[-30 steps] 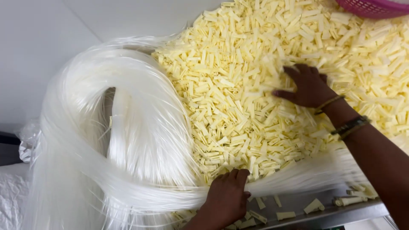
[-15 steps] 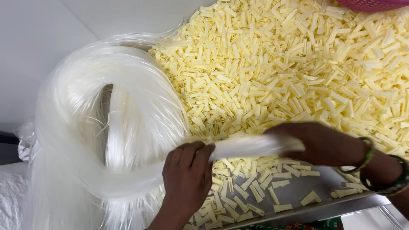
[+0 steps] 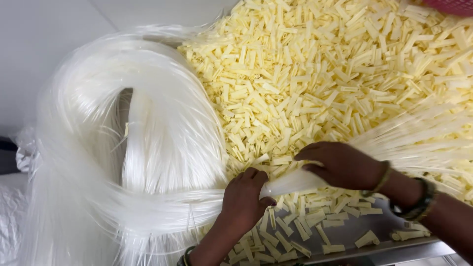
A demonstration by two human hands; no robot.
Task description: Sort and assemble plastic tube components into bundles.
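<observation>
A thick bundle of clear white plastic strands (image 3: 162, 148) loops in a big coil at the left and runs rightward over the tray. My left hand (image 3: 244, 197) is closed around the bundle at the lower middle. My right hand (image 3: 342, 165) grips the same bundle just to the right of it, and past that hand the strands fan out loosely (image 3: 419, 140) toward the right edge. Under and behind both hands lies a large heap of small pale yellow plastic pieces (image 3: 320, 74).
The yellow pieces rest on a metal tray whose bare floor and front rim (image 3: 374, 251) show at the bottom right. A pink basket edge (image 3: 456, 6) sits at the top right corner. A white surface (image 3: 34, 44) lies to the left, with crumpled clear plastic (image 3: 22, 152) at the far left.
My right hand left the yellow heap and came down onto the strand bundle. My left hand shifted up along the bundle, and the two hands now grip it side by side.
</observation>
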